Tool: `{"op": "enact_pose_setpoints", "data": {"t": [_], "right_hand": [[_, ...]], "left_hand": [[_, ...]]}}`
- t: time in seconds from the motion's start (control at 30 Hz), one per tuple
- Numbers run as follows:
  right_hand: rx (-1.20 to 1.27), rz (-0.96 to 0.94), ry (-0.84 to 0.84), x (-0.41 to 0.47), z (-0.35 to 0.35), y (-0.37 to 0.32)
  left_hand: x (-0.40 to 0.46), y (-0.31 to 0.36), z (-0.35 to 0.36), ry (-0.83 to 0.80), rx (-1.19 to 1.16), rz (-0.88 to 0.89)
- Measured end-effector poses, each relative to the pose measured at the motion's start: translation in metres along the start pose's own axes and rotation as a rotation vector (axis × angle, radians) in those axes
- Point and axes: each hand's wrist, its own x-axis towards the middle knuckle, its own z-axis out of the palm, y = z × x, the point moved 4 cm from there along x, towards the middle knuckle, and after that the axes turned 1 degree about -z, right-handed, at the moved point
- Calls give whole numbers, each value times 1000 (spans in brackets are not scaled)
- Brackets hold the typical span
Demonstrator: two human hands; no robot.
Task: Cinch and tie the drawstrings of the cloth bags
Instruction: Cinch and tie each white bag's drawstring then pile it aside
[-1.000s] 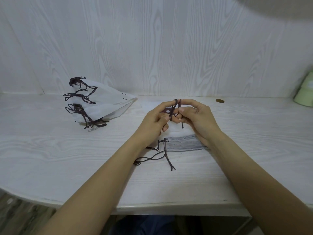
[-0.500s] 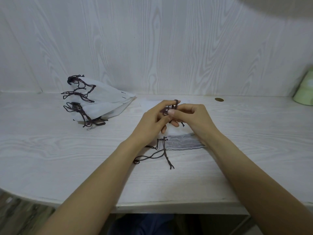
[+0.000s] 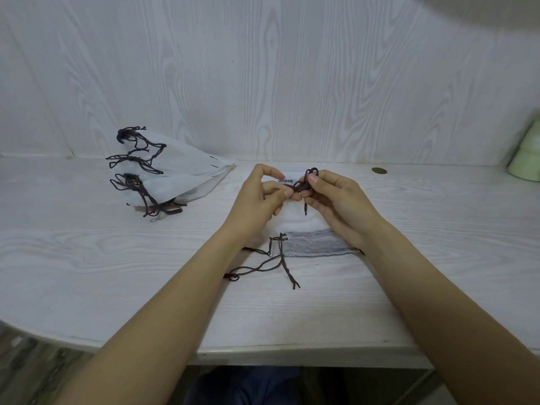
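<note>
drawstring [image 3: 306, 182] of the top white cloth bag [image 3: 295, 220] is looped above a flat stack of bags [image 3: 315, 245] mid-table. left hand [image 3: 257, 203] pinches one strand at the fingertips; right hand [image 3: 336, 200] pinches the loop with thumb and forefinger. loose cord ends [image 3: 271, 264] trail toward the table [image 3: 87, 258] edge. contents of the bags cannot be told. tied bags [image 3: 172, 176] lie piled at left.

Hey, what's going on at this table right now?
A person is tying a dark brown drawstring; the left hand and right hand both pinch it above a flat stack of white cloth bags. A pile of white bags with knotted cords sits to the left on the pale wood-grain table.
</note>
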Motion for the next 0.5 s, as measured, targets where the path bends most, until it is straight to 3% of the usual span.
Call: {"op": "enact_pose_setpoints", "data": {"t": [0.5], "right_hand": [[-238,-82,106,-1,2,-3]], "left_hand": [[-4,7,4,-46,120,99]]}}
